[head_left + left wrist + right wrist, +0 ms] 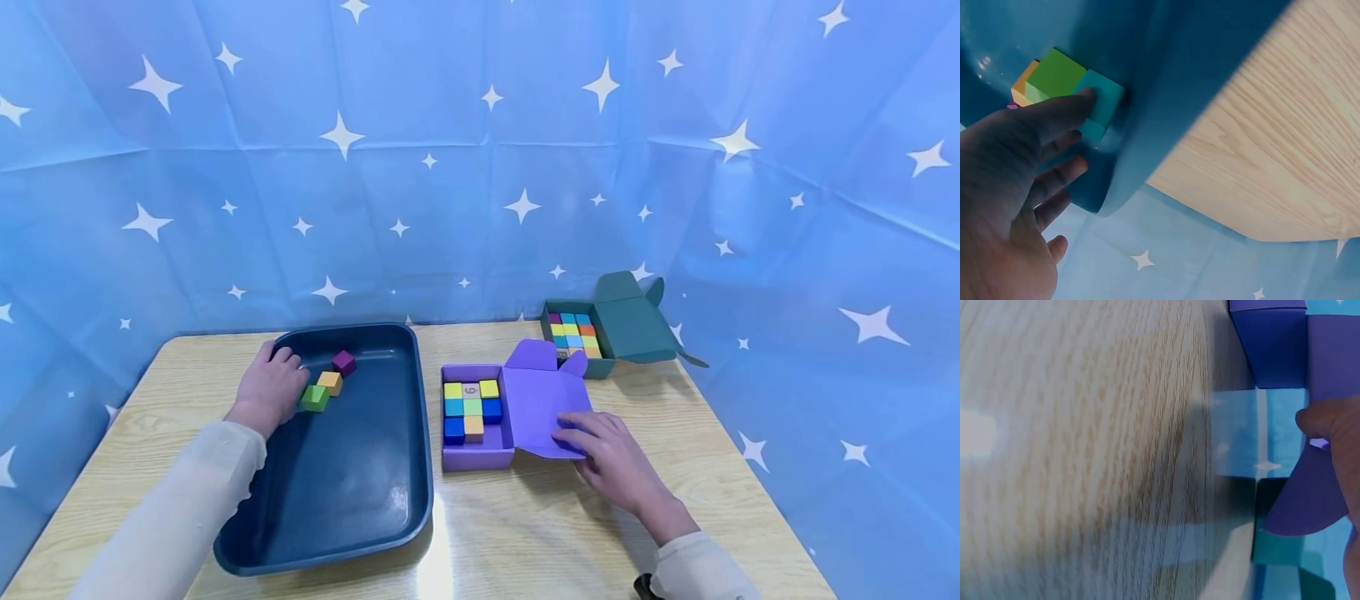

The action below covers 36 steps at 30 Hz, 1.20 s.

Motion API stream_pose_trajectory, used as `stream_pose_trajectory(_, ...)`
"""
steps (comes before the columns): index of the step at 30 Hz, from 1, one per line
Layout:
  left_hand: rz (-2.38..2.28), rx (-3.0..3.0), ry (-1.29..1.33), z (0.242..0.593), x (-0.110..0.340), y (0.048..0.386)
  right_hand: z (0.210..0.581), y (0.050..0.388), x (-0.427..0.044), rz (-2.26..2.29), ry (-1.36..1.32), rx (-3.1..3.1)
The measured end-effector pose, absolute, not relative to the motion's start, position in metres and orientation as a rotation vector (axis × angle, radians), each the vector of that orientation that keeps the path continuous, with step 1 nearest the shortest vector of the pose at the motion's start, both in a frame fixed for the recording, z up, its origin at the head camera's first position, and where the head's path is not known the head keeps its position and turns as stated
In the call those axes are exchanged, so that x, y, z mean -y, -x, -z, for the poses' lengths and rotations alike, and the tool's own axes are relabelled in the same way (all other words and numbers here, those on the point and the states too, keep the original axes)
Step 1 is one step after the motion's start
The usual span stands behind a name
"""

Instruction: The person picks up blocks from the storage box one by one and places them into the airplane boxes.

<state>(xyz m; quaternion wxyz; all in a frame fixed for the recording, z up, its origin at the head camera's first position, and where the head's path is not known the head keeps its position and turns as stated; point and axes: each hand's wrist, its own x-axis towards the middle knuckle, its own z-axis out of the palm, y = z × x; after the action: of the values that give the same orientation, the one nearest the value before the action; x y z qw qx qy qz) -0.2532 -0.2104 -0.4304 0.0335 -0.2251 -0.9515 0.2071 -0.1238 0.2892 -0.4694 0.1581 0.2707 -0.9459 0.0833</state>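
Note:
My left hand (272,385) reaches into the dark blue tray (352,492) at its left side. In the left wrist view its fingers are loosely bent, and the thumb overlaps a teal block (1105,100); whether it touches is unclear. Beside that block are a green block (314,398), an orange block (330,382) and a purple block (344,362). My right hand (611,454) holds the open lid (543,408) of the purple box (477,460), fingers on top and thumb below. Several coloured blocks and a block marked 6 (471,390) sit inside that box.
Behind the purple box stands an open green box (600,367) filled with several coloured blocks, its lid (637,327) folded out to the right. A wooden table (480,533) bears everything. A blue star-patterned curtain (450,183) hangs around the table's back and sides.

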Motion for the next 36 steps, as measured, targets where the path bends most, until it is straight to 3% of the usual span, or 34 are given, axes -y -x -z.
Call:
stream_pose_trajectory(10, -0.585, 2.952, 0.699, 0.43, 0.215, 0.255, 0.468, 0.124, -0.288, -0.243, -0.774, 2.706)
stream_pose_trajectory(23, -0.343, 2.964, 0.64, 0.402, 0.215, 0.251, 0.467, 0.124, -0.289, -0.243, -0.79, 2.674)
stream_pose_trajectory(36, -0.146, 2.829, 0.741, 0.384, 0.155, 0.241, 0.467, 0.124, -0.289, -0.254, -0.773, 2.68)
